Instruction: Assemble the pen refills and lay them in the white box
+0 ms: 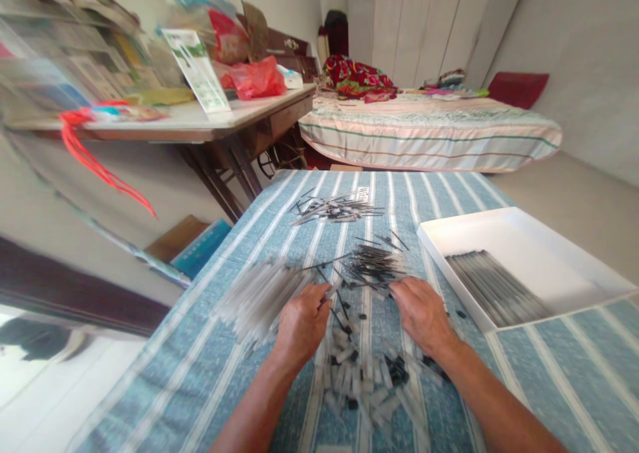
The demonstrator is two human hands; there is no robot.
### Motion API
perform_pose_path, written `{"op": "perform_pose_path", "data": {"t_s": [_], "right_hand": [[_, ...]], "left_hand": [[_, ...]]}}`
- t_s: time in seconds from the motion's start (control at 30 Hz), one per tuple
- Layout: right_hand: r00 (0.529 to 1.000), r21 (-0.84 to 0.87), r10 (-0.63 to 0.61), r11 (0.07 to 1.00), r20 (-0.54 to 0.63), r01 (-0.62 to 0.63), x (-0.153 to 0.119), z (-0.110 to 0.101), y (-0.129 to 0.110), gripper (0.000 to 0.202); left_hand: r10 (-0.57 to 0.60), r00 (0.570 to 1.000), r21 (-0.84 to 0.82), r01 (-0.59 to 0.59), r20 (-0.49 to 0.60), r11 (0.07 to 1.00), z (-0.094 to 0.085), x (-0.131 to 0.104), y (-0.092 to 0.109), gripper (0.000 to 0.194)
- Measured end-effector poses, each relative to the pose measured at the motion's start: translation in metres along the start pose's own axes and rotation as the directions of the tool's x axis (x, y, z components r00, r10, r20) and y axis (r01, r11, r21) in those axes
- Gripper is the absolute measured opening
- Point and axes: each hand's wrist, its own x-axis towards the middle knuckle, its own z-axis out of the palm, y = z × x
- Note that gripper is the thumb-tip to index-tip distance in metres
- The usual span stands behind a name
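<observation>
My left hand (303, 320) is closed, thumb against fingers, on a small translucent piece (333, 288) that sticks out towards the middle. Beside it lies a pile of long translucent tubes (264, 293). My right hand (422, 312) has its fingers pinched together at the near edge of a heap of thin black rods (374, 261); what they hold, if anything, is hidden. Between and below the hands are scattered small translucent caps (357, 376) and little black plugs (397, 368). Much of this is blurred.
On the right stands a shallow white box (529, 240) with a row of dark-filled tubes (494, 287). Another pile of thin rods and pieces (339, 208) lies farther back on the striped cloth (210, 346). A cluttered sewing table (200, 130) and a bed (429, 127) stand beyond.
</observation>
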Motion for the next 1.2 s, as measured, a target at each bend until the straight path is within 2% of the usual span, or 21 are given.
{"op": "perform_pose_path", "data": {"t_s": [0.23,0.47,0.7,0.97,1.1,1.2], "right_hand": [[0.999,0.062,-0.038,0.997,0.0,0.038,0.0,-0.002,0.005,0.023],[0.996,0.065,-0.09,0.994,-0.019,0.091,0.001,-0.005,0.005,0.025],[0.999,0.062,-0.048,0.997,0.026,0.046,0.0,-0.007,0.007,0.026],[0.997,0.094,-0.071,0.993,0.029,0.068,0.001,-0.009,0.006,0.028],[0.997,0.168,-0.066,0.984,0.045,0.058,0.003,-0.013,0.01,0.027],[0.996,0.312,-0.049,0.95,0.073,0.024,0.007,-0.019,0.014,0.025]], "left_hand": [[0.05,0.999,0.014,-0.05,-0.014,0.999,-0.003,0.0,-0.001,0.025],[0.041,0.999,0.051,-0.041,-0.013,0.998,-0.005,-0.003,0.001,0.024],[0.027,1.0,0.07,-0.026,-0.012,0.997,-0.006,-0.002,0.001,0.025],[0.035,0.999,0.1,-0.038,0.037,0.994,-0.009,-0.003,0.004,0.025],[0.081,0.993,0.136,-0.092,0.081,0.986,-0.01,-0.002,0.004,0.025],[0.142,0.981,0.112,-0.157,0.132,0.981,-0.013,-0.001,0.003,0.025]]}}
